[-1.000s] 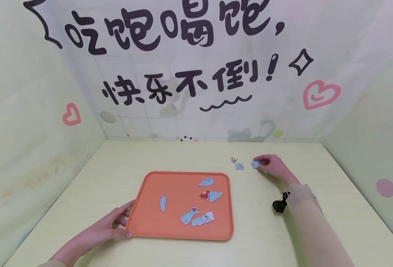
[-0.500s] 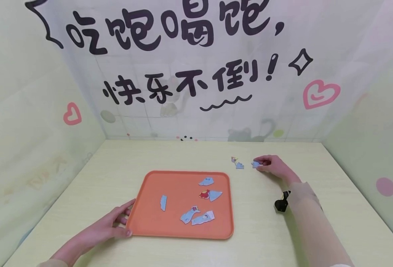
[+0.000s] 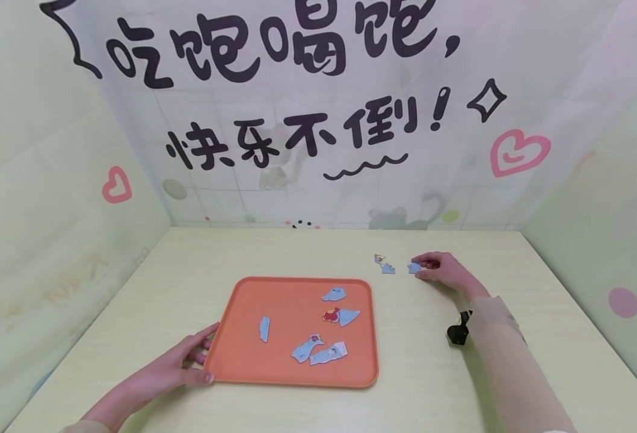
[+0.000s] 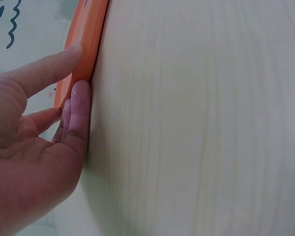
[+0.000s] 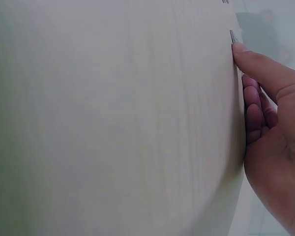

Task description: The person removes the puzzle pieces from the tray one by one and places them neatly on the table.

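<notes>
An orange tray (image 3: 291, 377) lies on the table, bearing several irregular light-blue puzzle pieces. At its left edge my left hand (image 3: 184, 364) holds the rim, thumb at the near corner; in the left wrist view the fingers (image 4: 80, 105) lie against the tray's side. Beyond the tray to the right, my right hand (image 3: 441, 267) pinches a small light-blue puzzle piece (image 3: 412, 268) at the tabletop. Just left of that piece lie another blue puzzle piece (image 3: 388, 269) and a yellowish one (image 3: 379, 259). In the right wrist view only the edge of the pinched piece (image 5: 232, 37) shows beyond the thumb.
On the tray, a red-and-blue pair (image 3: 341, 316) sits at the right, with a single narrow piece (image 3: 264, 329) toward the left. A black wrist camera (image 3: 458, 332) shows beside my right sleeve. Printed cloth walls (image 3: 275, 207) enclose the pale wooden table (image 3: 421, 373).
The piece in my right hand has turned slightly and sits flatter, and the right wrist has shifted a little to the right. My left hand and the tray have stayed almost still.
</notes>
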`<state>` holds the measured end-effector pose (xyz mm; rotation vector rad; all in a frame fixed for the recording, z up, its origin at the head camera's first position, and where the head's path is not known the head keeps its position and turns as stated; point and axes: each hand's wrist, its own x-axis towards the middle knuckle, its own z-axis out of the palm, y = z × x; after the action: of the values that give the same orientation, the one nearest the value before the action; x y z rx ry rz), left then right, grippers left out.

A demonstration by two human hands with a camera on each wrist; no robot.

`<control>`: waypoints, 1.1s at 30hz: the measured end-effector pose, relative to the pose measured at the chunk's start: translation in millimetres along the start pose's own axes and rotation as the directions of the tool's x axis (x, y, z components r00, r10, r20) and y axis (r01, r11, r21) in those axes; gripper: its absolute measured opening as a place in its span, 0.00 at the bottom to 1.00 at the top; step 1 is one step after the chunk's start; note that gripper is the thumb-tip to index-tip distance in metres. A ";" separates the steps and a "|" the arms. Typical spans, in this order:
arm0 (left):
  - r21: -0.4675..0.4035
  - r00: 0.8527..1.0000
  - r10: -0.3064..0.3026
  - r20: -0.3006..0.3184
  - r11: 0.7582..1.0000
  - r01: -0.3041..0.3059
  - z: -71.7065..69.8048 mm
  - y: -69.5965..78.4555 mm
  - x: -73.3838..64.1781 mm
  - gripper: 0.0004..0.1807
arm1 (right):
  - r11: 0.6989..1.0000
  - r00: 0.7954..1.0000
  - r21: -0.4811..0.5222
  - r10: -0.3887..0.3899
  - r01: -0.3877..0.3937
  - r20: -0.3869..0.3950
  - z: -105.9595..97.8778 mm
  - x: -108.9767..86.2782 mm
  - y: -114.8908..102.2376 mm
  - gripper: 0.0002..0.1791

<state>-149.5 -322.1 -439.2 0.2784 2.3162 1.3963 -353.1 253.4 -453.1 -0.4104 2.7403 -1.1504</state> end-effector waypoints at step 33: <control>0.002 1.000 0.000 -0.008 1.000 0.000 0.0 0.7 -1.1 0.53 | 1.000 1.000 -0.014 -0.020 0.020 0.017 -2.5 0.7 -12.0 0.27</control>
<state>-148.6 -322.2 -438.3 0.2738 2.3240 1.3972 -352.0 246.8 -442.8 -0.4486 2.7376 -1.1282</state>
